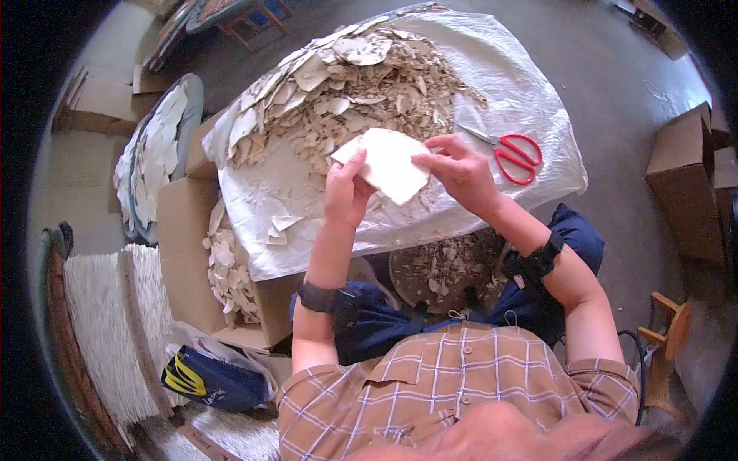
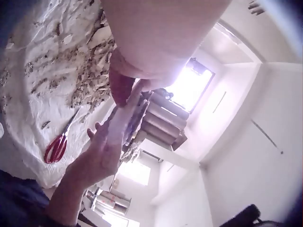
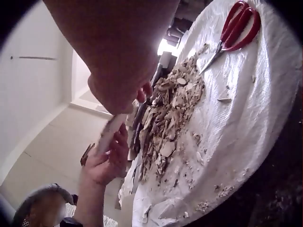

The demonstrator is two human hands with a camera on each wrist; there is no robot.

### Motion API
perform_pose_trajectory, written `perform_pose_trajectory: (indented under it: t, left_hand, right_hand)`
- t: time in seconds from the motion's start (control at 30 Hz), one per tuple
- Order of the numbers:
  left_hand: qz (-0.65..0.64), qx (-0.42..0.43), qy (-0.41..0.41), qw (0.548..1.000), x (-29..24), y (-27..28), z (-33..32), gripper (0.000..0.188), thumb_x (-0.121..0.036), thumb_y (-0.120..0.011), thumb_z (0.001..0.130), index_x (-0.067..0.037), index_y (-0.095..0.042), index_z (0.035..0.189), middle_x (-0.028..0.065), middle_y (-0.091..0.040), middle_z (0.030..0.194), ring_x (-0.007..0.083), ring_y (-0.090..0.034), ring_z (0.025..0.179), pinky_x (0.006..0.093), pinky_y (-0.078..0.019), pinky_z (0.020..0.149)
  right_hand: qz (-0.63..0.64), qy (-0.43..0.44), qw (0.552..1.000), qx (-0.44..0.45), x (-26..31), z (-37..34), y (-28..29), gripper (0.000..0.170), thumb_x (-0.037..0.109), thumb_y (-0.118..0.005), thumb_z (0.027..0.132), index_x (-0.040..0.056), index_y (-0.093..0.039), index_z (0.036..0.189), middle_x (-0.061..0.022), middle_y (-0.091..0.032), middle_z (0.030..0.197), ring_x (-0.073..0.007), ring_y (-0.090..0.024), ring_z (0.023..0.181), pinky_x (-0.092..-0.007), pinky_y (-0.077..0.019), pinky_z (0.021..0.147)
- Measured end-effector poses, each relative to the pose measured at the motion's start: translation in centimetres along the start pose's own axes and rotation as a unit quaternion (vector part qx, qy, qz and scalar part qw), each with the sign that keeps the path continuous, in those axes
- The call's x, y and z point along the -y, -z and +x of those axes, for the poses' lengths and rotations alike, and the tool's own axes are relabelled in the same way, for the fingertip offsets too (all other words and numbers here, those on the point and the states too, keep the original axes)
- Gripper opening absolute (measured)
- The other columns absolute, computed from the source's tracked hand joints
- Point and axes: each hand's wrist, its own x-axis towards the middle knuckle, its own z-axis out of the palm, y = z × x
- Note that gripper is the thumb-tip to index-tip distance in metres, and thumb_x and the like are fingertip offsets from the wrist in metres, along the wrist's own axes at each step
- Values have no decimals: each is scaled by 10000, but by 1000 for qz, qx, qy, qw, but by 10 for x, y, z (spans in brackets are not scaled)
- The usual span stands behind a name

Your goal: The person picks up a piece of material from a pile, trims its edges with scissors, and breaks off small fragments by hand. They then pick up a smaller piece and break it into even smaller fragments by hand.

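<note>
A flat, white, sheet-like piece (image 1: 393, 163) with uneven edges is held up between both hands over the near side of a heap of similar pale flakes (image 1: 384, 92). My left hand (image 1: 347, 192) grips its left edge, the thumb lying on top. At the right edge, my right hand (image 1: 463, 170) pinches it between thumb and fingers. Seen edge-on, the white piece (image 3: 110, 133) looks thin in the right wrist view. Red-handled scissors (image 3: 228, 40) lie on the white sheeting (image 1: 530, 92), just right of my right hand in the head view.
An open cardboard box (image 1: 184, 246) of pale pieces stands left of the covered surface. Between the knees sits a round container (image 1: 403, 280) with scraps. Further left are a round tray of flat pieces (image 1: 157, 146) and a dark blue bag (image 1: 211, 380). Cardboard boxes (image 1: 684, 184) stand far right.
</note>
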Motion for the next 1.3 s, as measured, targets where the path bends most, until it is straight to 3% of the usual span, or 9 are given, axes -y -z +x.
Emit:
perform_pose_trajectory:
  t: [0.1,0.27,0.43,0.63,0.7,0.73,0.83,1.03,1.3]
  left_hand:
    - [28,-53,-6,998,4,10,3,290,-101,-520,819,14,-476,1082,101,-564,1026,209,-568,926,361,-483,776]
    - [-43,-121,-61,990,-16,19,6,303,-18,-591,751,-21,-475,1030,81,-575,936,194,-591,832,330,-507,704]
    - [-112,-117,-79,984,-14,24,13,377,16,-634,706,-63,-482,1041,60,-567,973,193,-570,884,346,-487,757]
    - [-110,-106,-46,987,-17,27,10,361,-20,-636,718,-54,-486,1046,64,-566,992,212,-570,884,371,-492,754]
    - [-104,-127,-50,985,-19,24,6,359,-29,-636,721,-52,-487,1048,70,-566,994,216,-570,886,378,-493,755]
    - [-99,-143,-57,983,-20,22,7,358,-37,-636,724,-51,-487,1049,76,-566,996,221,-570,888,384,-493,756]
    - [-91,-139,-58,984,-21,18,6,366,-33,-637,723,-51,-483,1055,85,-566,1001,226,-570,890,389,-490,763]
    - [-29,-163,-80,983,-13,5,-1,329,-28,-620,739,-40,-495,1043,89,-571,999,216,-577,875,361,-491,758]
    - [-15,-131,-110,985,-6,2,-1,346,-50,-615,746,-38,-489,1068,92,-574,999,220,-575,886,360,-487,763]
  right_hand:
    - [-165,-2,986,38,-15,-8,2,314,9,-504,696,120,-601,973,-130,-570,946,-251,-573,847,-336,-473,697]
    - [-450,-196,859,146,-84,-44,40,405,126,-534,732,59,-469,1126,-192,-507,1065,-314,-501,966,-399,-402,822]
    - [-437,-188,867,150,-98,-62,45,454,181,-579,713,82,-463,1140,-156,-513,1007,-292,-509,928,-378,-434,776]
    - [-356,-332,838,247,-38,-33,52,481,181,-572,698,146,-463,1165,-171,-552,931,-322,-564,794,-398,-460,702]
    - [-169,-205,949,167,-39,-42,44,463,149,-553,710,137,-457,1162,-183,-575,839,-336,-575,748,-402,-458,658]
    - [-24,-235,960,150,-16,-31,41,431,136,-560,720,105,-459,1138,-187,-579,785,-336,-571,773,-380,-451,653]
    - [99,-236,959,123,10,-22,26,411,210,-600,747,34,-450,1087,-185,-561,856,-332,-567,757,-360,-449,659]
    - [5,-181,975,126,29,-5,3,511,406,-638,712,54,-460,1036,-164,-527,898,-319,-553,762,-380,-446,649]
    - [-46,-152,981,115,29,-6,-3,494,399,-622,719,54,-469,1038,-166,-512,866,-342,-548,770,-404,-449,622]
